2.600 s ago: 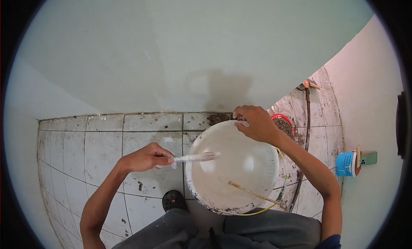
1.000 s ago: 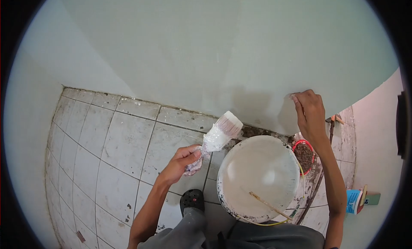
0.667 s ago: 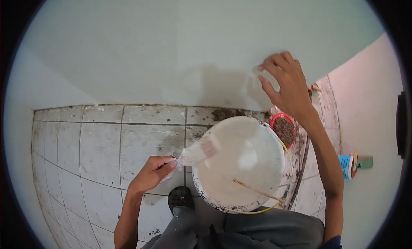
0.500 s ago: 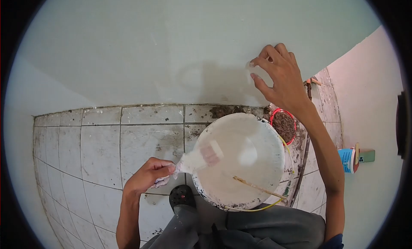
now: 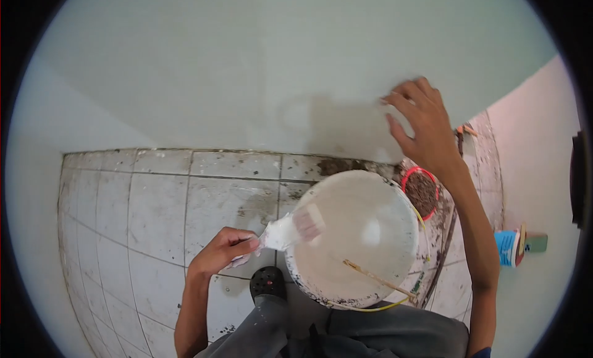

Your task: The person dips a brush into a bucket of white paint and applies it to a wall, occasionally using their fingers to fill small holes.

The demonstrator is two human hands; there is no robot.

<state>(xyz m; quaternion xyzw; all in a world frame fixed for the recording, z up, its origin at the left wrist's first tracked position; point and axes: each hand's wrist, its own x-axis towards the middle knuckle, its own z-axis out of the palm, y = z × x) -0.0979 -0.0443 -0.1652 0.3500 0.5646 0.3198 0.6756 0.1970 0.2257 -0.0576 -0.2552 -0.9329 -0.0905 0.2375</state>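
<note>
My left hand (image 5: 225, 250) is closed around the handle of a white-coated paintbrush (image 5: 281, 232), with a crumpled pale wrapping in its grip. The brush reaches over the left rim of a large round bucket (image 5: 415, 234), its bristles above the whitish paint (image 5: 333, 247) inside. A thin wooden stick (image 5: 378, 277) lies slanted from the paint to the near right rim. Up by the pale green wall (image 5: 204, 67), my right hand (image 5: 426, 126) is open, fingers curved and apart, slightly blurred, with nothing in it.
A red-rimmed container of brown, crumbly material (image 5: 421, 194) stands right behind the bucket. Farther right are a blue-and-white tub (image 5: 505, 247) and a green object (image 5: 536, 243). White floor tiles (image 5: 157, 210) run along the wall's foot. A dark clog (image 5: 267, 281) is near the bucket.
The view has shifted a little, so the scene sits farther right and lower. My right hand has moved slightly right and down along the wall. My left hand keeps hold of the paintbrush.
</note>
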